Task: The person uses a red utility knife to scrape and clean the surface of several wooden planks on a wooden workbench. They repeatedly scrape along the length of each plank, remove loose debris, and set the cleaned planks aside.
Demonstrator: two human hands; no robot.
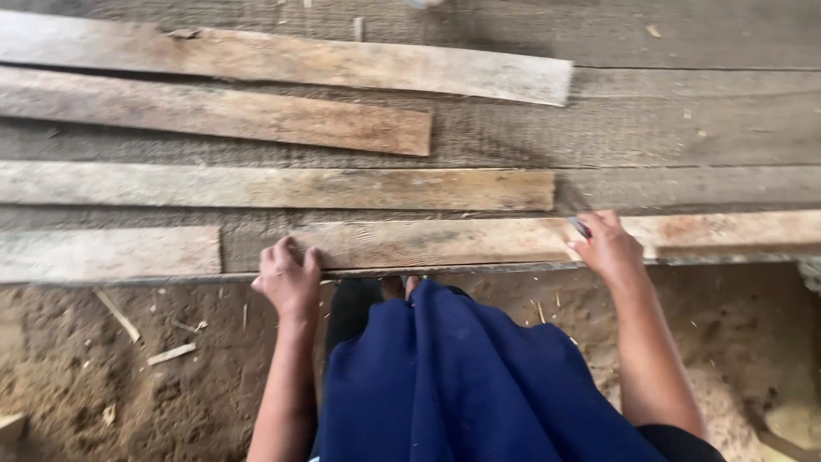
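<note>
Head view looks straight down at two bare hands on a long pale wooden plank with a rough top (445,242), which lies along the near edge of a grey wooden platform (684,128). The left hand (289,275) is curled over the near edge of the plank, fingers bent on top, gripping it. The right hand (609,248) rests on the plank farther along to the right, and it is closed around a small red and grey pencil-like tool (581,228) that pokes out past the fingers. The plank runs side to side, from the left hand across to the right hand and on past it; its left end stops just beside the left hand, and its right end runs out of view. It looks stiff and fairly light for its length, dry and splintery rather than slippery, so I think it is best held by its long edges, one hand near each end, so it does not tip. Beyond the hands lie three more flat weathered boards (282,184), all running the same way. A shorter pale board (107,252) lies left of the left hand. Below the hands are a dark blue cloth garment (445,385) and sandy ground with wood chips (128,368).
</note>
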